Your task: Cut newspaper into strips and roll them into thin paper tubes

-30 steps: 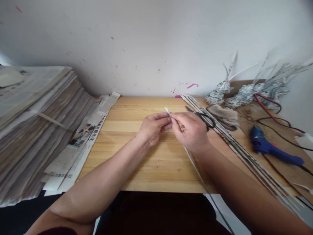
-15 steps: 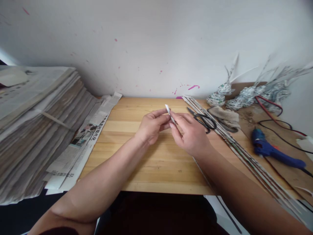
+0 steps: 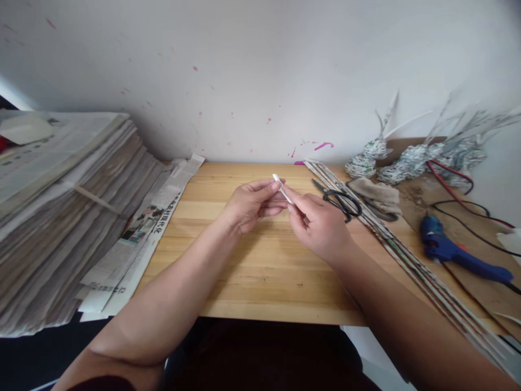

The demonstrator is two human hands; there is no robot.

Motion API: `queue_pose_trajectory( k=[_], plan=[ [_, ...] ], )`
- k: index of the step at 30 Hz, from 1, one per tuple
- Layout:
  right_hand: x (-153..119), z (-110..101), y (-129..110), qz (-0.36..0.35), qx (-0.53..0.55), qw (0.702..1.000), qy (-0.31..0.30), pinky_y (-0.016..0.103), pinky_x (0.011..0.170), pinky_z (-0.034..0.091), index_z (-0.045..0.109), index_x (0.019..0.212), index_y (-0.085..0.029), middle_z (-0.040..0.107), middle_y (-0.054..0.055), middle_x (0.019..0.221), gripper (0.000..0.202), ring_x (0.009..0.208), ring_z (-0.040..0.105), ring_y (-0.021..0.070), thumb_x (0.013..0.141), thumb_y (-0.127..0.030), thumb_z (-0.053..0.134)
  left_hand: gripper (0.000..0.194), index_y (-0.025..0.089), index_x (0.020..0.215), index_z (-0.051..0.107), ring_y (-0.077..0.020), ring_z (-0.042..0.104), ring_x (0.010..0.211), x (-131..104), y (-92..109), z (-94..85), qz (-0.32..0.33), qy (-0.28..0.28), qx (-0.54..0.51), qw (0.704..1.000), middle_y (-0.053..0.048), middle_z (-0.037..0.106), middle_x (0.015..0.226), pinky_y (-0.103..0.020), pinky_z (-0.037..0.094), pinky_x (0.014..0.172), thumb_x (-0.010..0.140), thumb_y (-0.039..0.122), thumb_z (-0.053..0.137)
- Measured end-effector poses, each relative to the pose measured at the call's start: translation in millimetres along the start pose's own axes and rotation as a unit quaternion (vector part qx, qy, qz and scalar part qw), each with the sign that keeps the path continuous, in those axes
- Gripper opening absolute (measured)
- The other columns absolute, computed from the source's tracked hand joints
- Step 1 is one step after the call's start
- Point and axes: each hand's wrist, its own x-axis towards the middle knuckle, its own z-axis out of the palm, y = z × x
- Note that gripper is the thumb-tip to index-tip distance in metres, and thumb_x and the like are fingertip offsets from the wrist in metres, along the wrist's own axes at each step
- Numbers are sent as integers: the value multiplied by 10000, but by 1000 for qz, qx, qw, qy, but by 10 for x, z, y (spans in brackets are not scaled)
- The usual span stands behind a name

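Observation:
Over the middle of the wooden table, both hands hold a thin rolled paper tube point(image 3: 285, 194), its white tip pointing up and away to the left. My left hand point(image 3: 256, 203) pinches it near that tip between thumb and fingers, the other fingers curled loosely below. Closed around the lower part is my right hand point(image 3: 317, 222), its index finger lying along the tube. The tube's lower end is hidden in the right palm. Just right of this hand lie black-handled scissors point(image 3: 344, 203).
Several long paper tubes point(image 3: 391, 247) run down the table's right side, beside a grey rag point(image 3: 376, 198). A blue glue gun point(image 3: 459, 258) rests on cardboard. Woven paper figures point(image 3: 362, 160) stand behind. At left are a tied newspaper stack point(image 3: 73, 217) and cut newspaper strips point(image 3: 142, 233).
My right hand has shifted slightly down along the tube, showing more of it between the hands. A thin dark rod earlier seen under my right forearm is now out of sight.

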Motion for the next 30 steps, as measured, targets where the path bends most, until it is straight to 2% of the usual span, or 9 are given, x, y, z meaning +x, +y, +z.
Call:
queue_pose_trajectory(
  k=[5, 8, 13, 16, 20, 25, 30],
  plan=[
    [12, -20, -52, 25, 59, 998, -1, 288, 697, 537, 605, 1389, -234, 758, 57, 1013, 476, 680, 635, 143, 939, -135, 487, 250, 157, 952, 756, -121, 705, 674, 32, 24, -51, -13, -14, -21, 1000, -44, 732, 786, -159, 480, 496, 742, 268, 834],
    [17, -28, -78, 47, 81, 995, -13, 281, 664, 519, 609, 1389, -222, 755, 42, 928, 485, 651, 617, 139, 926, -134, 491, 246, 146, 867, 746, -69, 647, 648, 33, 24, -56, -3, 2, -42, 999, -2, 690, 767, -140, 452, 507, 673, 223, 877],
    [21, -65, -94, 65, 82, 994, -38, 272, 626, 487, 608, 1394, -208, 717, 21, 784, 486, 590, 566, 130, 929, -158, 477, 300, 156, 796, 713, -52, 573, 633, 36, 8, -58, 29, 8, -28, 999, 25, 630, 724, -154, 421, 537, 607, 275, 914],
    [31, -106, -91, 86, 108, 988, -65, 265, 573, 461, 608, 1396, -213, 675, 0, 692, 476, 529, 516, 122, 940, -187, 476, 303, 162, 782, 696, -57, 555, 639, 49, 9, -68, 45, 0, -10, 999, 26, 618, 728, -166, 405, 549, 616, 302, 908],
    [50, -146, -75, 142, 197, 966, -90, 252, 486, 421, 621, 1377, -217, 642, -22, 664, 453, 473, 479, 107, 948, -221, 475, 296, 161, 765, 664, -64, 546, 655, 56, 14, -73, 52, -25, -7, 998, 30, 594, 725, -172, 385, 547, 640, 304, 891],
    [53, -149, -51, 144, 236, 958, -78, 238, 502, 425, 676, 1264, -201, 611, -30, 679, 376, 496, 505, 92, 934, -200, 497, 282, 170, 780, 628, -67, 543, 691, 51, 4, -74, 62, -44, -20, 997, 37, 582, 763, -175, 393, 563, 679, 285, 866],
    [39, -143, -75, 170, 242, 953, -68, 232, 480, 384, 632, 1237, -189, 573, -55, 623, 323, 469, 474, 89, 927, -229, 550, 238, 180, 817, 626, -69, 546, 704, 56, 1, -95, 63, -67, -39, 995, 36, 581, 781, -179, 403, 572, 739, 280, 827]
  ],
)
